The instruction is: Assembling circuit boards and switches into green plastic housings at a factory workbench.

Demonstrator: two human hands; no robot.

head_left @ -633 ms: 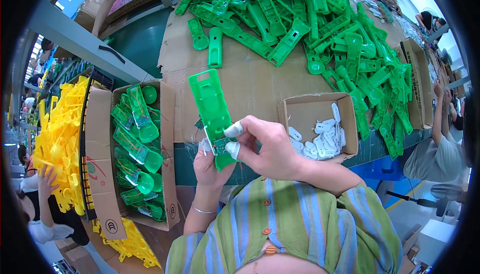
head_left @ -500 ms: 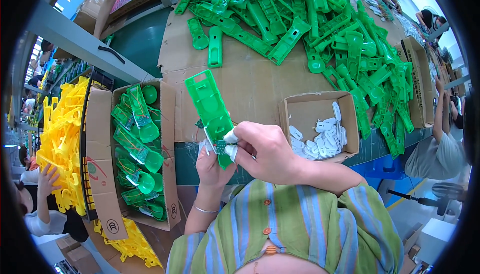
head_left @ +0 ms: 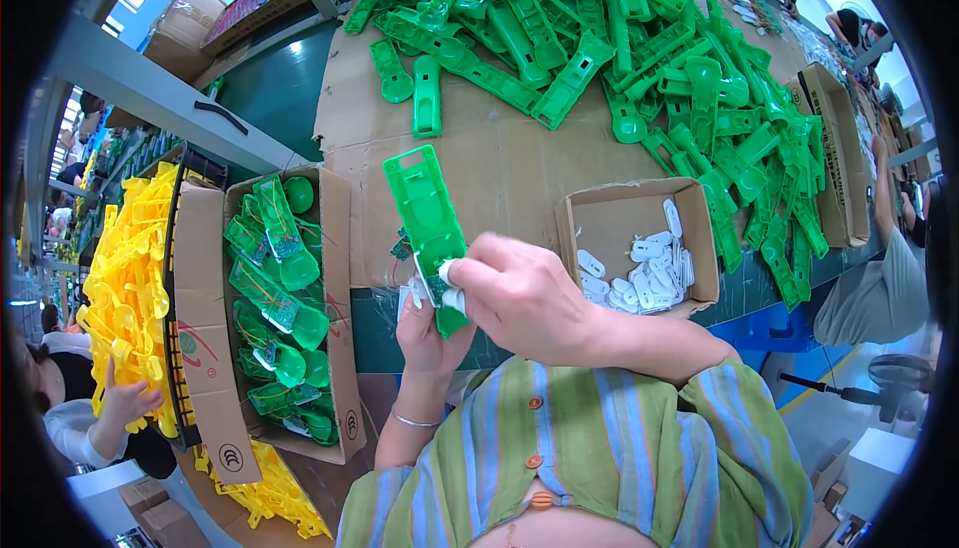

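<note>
Green plastic housing [head_left: 430, 223], long and flat, held upright-tilted above the cardboard-covered table [head_left: 499, 158], just in front of the worker's chest. Left hand [head_left: 428, 333] grips its lower end from beneath, fingers closed around it together with what appear to be a few white pieces. Right hand [head_left: 519, 298] is clenched over the same end from the 3 o'clock side, pinching a small white insert [head_left: 450, 273] against the housing. To seat the insert well, it seems best to keep the housing steady in the left hand and press squarely, not at an angle, so that the piece goes in flush.

At 3 o'clock of the hands, a small open box [head_left: 689, 218] holds more white inserts [head_left: 644, 268]. At 9 o'clock, a larger carton [head_left: 340, 248] holds assembled green parts [head_left: 275, 298]. At 12 to 2 o'clock, a loose heap of green housings [head_left: 619, 38] covers the table. At far 9 o'clock, yellow parts [head_left: 125, 288] are stacked, with another person's hand [head_left: 125, 400] near them.
</note>
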